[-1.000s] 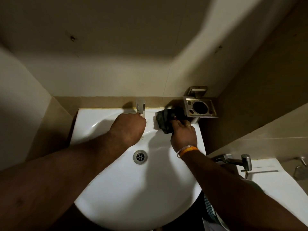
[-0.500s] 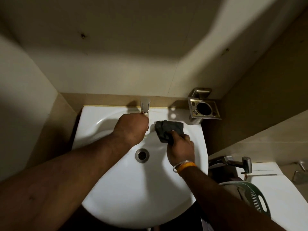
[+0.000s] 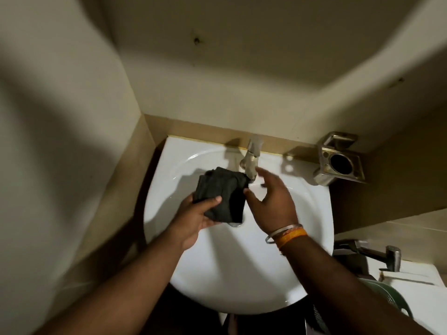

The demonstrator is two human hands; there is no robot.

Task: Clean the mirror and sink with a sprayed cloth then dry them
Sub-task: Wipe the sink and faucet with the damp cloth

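Now, dark crumpled cloth [image 3: 221,193] gripped by left hand [image 3: 196,217] above white sink [image 3: 242,274], right hand [image 3: 272,201] beside, fingers spread, empty.

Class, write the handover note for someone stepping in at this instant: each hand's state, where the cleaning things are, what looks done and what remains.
Left hand: grips the dark cloth, bunched, above the white sink basin, just under the tap.
Right hand: open, fingers spread beside the cloth, below the tap's spout, holding nothing.
Done: cannot tell from this view; no running water is visible.
Left: finish wiping the sink, then dry it. The mirror and spray bottle are out of view, so check them.
Nearby: a metal tumbler holder on the wall to the right.
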